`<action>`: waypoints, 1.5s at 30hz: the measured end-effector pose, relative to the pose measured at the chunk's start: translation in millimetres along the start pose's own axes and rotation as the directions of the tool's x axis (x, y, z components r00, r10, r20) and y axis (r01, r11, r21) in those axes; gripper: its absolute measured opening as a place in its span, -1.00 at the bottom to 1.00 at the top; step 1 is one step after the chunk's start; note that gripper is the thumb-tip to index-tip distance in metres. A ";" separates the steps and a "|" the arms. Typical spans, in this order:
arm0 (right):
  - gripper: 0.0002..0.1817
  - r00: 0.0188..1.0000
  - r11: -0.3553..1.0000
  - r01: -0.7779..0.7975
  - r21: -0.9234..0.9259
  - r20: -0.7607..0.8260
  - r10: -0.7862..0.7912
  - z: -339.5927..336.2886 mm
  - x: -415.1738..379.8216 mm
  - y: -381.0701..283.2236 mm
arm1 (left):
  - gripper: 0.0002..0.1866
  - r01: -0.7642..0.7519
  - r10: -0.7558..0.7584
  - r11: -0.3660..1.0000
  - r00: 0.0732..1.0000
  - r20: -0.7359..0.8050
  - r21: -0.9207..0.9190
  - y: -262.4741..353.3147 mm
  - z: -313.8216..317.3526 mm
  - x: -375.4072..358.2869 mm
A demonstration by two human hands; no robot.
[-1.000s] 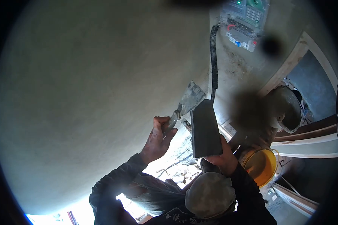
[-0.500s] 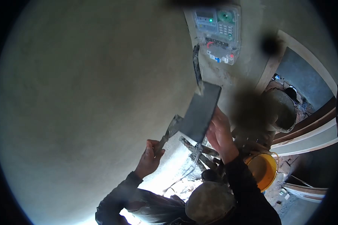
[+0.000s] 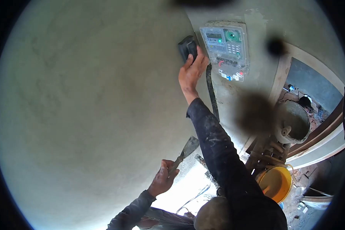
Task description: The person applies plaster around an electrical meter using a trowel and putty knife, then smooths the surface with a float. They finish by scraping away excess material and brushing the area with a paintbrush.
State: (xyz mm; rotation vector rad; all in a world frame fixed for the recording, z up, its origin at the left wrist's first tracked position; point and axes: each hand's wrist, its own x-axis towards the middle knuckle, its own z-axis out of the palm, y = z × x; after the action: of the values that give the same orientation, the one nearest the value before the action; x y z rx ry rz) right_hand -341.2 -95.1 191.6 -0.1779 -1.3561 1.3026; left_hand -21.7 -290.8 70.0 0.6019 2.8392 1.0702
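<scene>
My right hand [image 3: 193, 72] grips a dark rectangular float [image 3: 187, 46], held against the plastered wall [image 3: 103, 96] near the wall's corner, just left of an electricity meter [image 3: 225, 48]. Lower down, my left hand [image 3: 163, 178] is closed round the handle of a scraper [image 3: 189, 147], whose flat blade points up and to the right. The face of the float turned to the wall is hidden.
A dark cable [image 3: 211, 92] runs down below the meter. On the right are a mortar-stained bucket [image 3: 293, 120], a yellow bucket [image 3: 276, 184] and a curved-looking window frame [image 3: 318, 61]. Someone's cap or a rounded object [image 3: 212, 214] shows at the bottom.
My right hand has moved up and left with the float, from near the scraper to the wall beside the meter. My left hand has shifted slightly right and down, and the view has moved.
</scene>
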 end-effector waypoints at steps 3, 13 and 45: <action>-0.55 0.997 1.000 0.023 -0.013 -0.075 -0.023 16.2 8.8 5.2 | 0.09 -0.293 0.301 0.944 0.953 -0.032 0.152 -4.8 1.3 -2.9; -0.61 0.961 0.992 -0.088 -0.086 -0.271 0.062 40.0 25.4 21.1 | -0.36 -0.241 0.244 0.968 0.969 -0.035 0.066 -9.0 2.6 -7.3; -0.62 0.971 0.989 0.116 0.092 -0.221 -0.093 55.3 59.5 -10.0 | -0.49 -0.094 0.096 0.993 0.995 0.027 -0.065 -1.5 -2.0 -11.5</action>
State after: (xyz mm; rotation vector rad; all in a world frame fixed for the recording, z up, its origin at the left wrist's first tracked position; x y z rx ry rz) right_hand -395.9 -85.5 251.8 -0.1686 -1.0959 1.2248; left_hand -11.9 -297.3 69.5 0.7483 2.7643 1.1507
